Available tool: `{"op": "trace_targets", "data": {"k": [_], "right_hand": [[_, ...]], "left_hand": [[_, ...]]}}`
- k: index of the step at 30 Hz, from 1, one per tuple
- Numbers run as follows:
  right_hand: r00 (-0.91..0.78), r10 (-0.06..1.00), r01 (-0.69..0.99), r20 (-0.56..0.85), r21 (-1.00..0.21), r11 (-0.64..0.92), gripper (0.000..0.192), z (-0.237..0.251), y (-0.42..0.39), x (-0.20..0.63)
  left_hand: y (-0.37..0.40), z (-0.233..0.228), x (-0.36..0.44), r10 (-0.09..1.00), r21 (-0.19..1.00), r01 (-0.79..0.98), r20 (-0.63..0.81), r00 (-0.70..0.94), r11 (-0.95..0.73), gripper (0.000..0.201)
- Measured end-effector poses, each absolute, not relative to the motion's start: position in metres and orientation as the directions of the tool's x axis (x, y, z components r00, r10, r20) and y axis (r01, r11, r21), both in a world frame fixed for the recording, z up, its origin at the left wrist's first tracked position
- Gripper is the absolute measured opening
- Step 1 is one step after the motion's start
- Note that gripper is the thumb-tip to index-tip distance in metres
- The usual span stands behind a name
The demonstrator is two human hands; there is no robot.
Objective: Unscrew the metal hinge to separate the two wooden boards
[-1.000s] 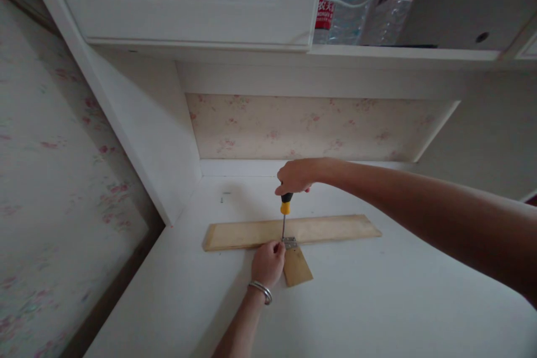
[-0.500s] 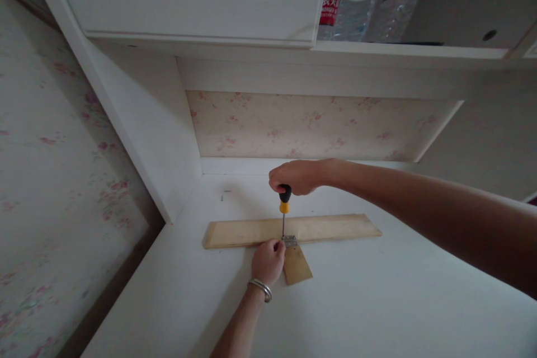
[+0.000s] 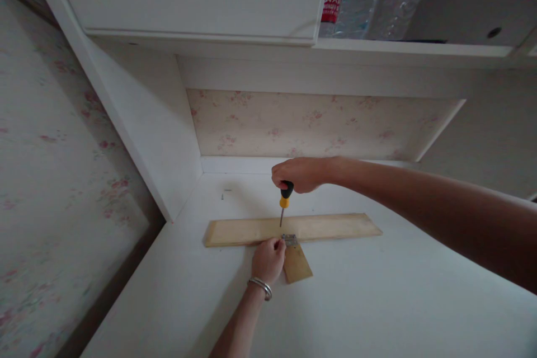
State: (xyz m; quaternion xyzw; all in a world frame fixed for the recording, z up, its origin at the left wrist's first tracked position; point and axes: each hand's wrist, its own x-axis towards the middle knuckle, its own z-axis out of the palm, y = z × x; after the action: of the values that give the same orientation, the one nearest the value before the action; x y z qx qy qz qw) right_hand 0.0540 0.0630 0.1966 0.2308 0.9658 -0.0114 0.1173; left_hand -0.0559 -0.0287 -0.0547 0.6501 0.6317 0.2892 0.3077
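Observation:
My right hand (image 3: 300,174) is wrapped round the black and yellow handle of a screwdriver (image 3: 284,201). Its shaft points down and its tip hovers just above a long pale wooden board (image 3: 335,227). A small metal hinge (image 3: 289,239) lies at the board's near edge, where a shorter wooden piece (image 3: 298,265) meets it. My left hand (image 3: 268,260), with a silver bangle (image 3: 260,287) at the wrist, is closed in a pinch at the hinge's left end. What its fingertips hold, if anything, is hidden.
The white surface (image 3: 356,302) bears the boards. Overhead hangs a white cabinet (image 3: 201,14), with plastic bottles (image 3: 398,8) on its open shelf at right. A white side panel (image 3: 138,117) stands at left, beside the flowered wall (image 3: 62,179).
The screwdriver tip has lifted off the hinge's left end and moved slightly up and left, with the handle tilting a little. My left hand has stayed in place.

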Motion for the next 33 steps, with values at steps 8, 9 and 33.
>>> {"op": "trace_targets", "data": {"k": [8,9,33], "right_hand": [[-0.858,0.475,0.478,-0.198,0.035,0.878,0.022,0.194,0.062,0.063],[-0.851,0.492,0.493,-0.185,0.044,0.869,0.022,0.195,0.060,0.066],[0.303,0.951,-0.388,-0.064,-0.920,0.062,0.035,-0.014,-0.041,0.231]], "left_hand": [[-0.029,-0.055,-0.057,0.999,0.751,0.659,0.001,0.044,-0.029,0.039],[-0.030,-0.054,-0.057,0.999,0.748,0.662,0.013,0.043,-0.038,0.039],[0.019,0.030,-0.070,0.599,-0.148,0.586,-0.066,0.798,-0.797,0.023]]}}
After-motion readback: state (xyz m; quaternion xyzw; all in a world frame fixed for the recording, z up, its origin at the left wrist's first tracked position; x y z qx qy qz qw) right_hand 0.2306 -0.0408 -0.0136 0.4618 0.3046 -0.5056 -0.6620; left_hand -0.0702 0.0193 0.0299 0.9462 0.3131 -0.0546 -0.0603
